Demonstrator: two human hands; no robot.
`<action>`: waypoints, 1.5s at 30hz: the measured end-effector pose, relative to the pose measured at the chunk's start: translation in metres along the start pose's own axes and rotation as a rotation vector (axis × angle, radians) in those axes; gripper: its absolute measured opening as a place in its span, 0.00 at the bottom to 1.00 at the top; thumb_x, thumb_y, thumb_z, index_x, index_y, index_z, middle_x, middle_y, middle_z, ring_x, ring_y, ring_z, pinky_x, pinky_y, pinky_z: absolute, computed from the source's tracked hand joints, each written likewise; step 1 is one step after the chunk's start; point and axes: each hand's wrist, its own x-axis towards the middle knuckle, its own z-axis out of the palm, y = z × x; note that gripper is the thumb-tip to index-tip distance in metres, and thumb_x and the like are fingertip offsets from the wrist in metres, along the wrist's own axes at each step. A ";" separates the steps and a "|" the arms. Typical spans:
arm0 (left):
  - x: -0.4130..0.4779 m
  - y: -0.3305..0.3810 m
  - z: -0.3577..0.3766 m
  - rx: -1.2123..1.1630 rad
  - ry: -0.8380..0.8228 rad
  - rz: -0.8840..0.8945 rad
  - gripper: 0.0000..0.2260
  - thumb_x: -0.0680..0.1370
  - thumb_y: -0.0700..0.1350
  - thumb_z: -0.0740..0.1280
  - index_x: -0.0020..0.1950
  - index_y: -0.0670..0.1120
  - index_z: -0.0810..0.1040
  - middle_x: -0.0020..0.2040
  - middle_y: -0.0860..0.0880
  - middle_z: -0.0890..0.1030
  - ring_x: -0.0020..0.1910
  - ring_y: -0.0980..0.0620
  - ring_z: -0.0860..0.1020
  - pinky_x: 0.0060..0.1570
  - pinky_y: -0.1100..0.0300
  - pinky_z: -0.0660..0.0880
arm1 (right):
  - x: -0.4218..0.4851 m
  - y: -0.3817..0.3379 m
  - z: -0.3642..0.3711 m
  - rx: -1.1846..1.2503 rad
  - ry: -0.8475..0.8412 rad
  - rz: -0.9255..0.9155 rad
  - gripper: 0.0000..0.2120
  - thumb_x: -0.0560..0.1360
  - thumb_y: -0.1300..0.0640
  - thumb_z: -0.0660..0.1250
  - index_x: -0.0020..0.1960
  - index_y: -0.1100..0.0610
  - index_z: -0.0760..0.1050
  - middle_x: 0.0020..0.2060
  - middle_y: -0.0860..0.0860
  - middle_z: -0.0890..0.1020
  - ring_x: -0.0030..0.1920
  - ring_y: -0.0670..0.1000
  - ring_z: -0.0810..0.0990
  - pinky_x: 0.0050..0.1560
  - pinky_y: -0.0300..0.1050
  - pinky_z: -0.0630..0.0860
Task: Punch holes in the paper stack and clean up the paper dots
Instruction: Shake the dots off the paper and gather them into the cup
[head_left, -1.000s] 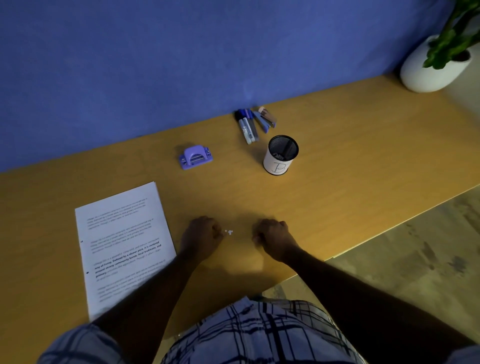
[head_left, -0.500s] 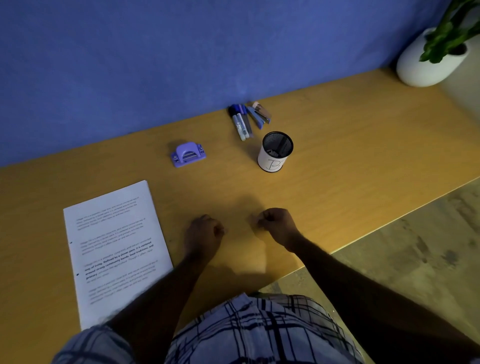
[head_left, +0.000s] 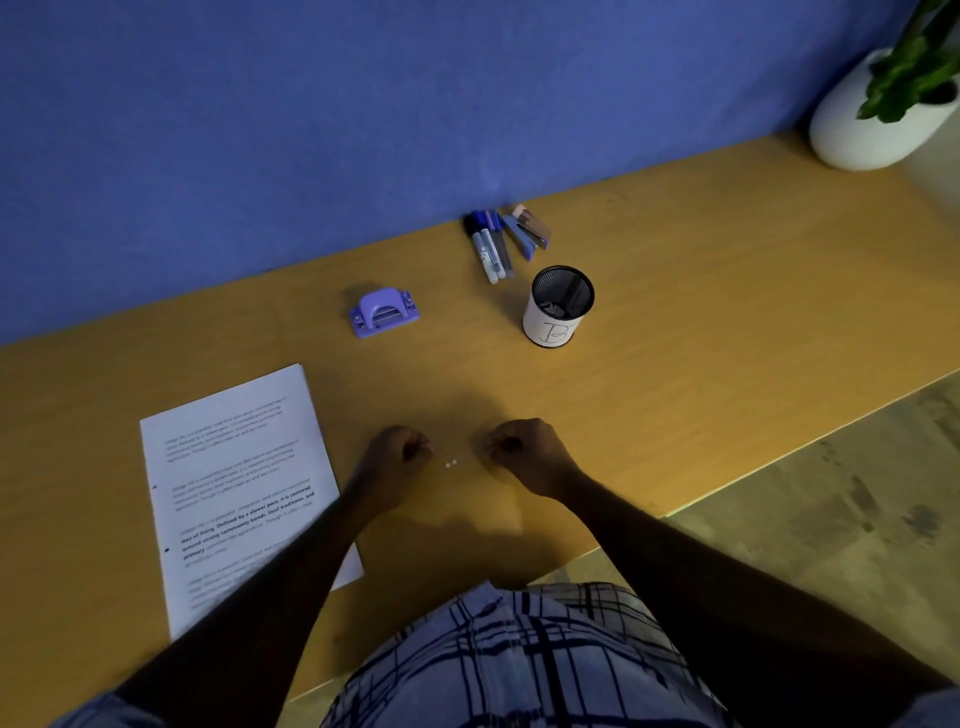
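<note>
A white printed paper stack (head_left: 234, 483) lies flat on the wooden desk (head_left: 701, 332) at the left, with two small dark holes on its left margin. Two tiny white paper dots (head_left: 451, 463) rest on the desk between my hands. My left hand (head_left: 397, 457) is curled into a loose fist just left of the dots. My right hand (head_left: 524, 454) is curled just right of them, fingertips pinched; I cannot tell whether it holds a dot. A purple hole punch (head_left: 383, 313) sits farther back.
A black mesh cup with a white label (head_left: 558, 307) stands behind my right hand. Several markers (head_left: 488, 244) and a blue stapler (head_left: 524, 234) lie against the blue wall. A white plant pot (head_left: 878, 114) is at the far right. The desk's front edge runs diagonally at right.
The dots were hidden half a second ago and show again between my hands. Both fists stay close to the same spot; the view has shifted slightly.
</note>
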 end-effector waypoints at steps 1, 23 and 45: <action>0.000 0.002 -0.005 -0.067 0.005 -0.028 0.04 0.79 0.44 0.66 0.48 0.45 0.77 0.39 0.52 0.75 0.41 0.54 0.74 0.39 0.64 0.70 | 0.002 -0.002 0.002 -0.013 -0.009 0.004 0.07 0.72 0.62 0.72 0.50 0.58 0.84 0.46 0.47 0.85 0.41 0.36 0.79 0.41 0.23 0.71; 0.146 0.214 -0.005 0.079 0.116 0.374 0.06 0.74 0.39 0.71 0.49 0.38 0.82 0.46 0.41 0.84 0.46 0.48 0.82 0.48 0.53 0.80 | 0.087 -0.052 -0.168 -0.217 0.422 -0.102 0.09 0.73 0.65 0.66 0.48 0.59 0.84 0.44 0.56 0.86 0.43 0.53 0.81 0.37 0.37 0.66; 0.114 0.133 -0.022 0.146 0.149 0.337 0.03 0.74 0.46 0.71 0.45 0.48 0.81 0.37 0.57 0.80 0.36 0.66 0.76 0.35 0.73 0.69 | 0.050 -0.035 -0.144 -0.136 0.526 -0.314 0.02 0.73 0.62 0.71 0.46 0.57 0.81 0.42 0.51 0.82 0.36 0.46 0.77 0.37 0.31 0.71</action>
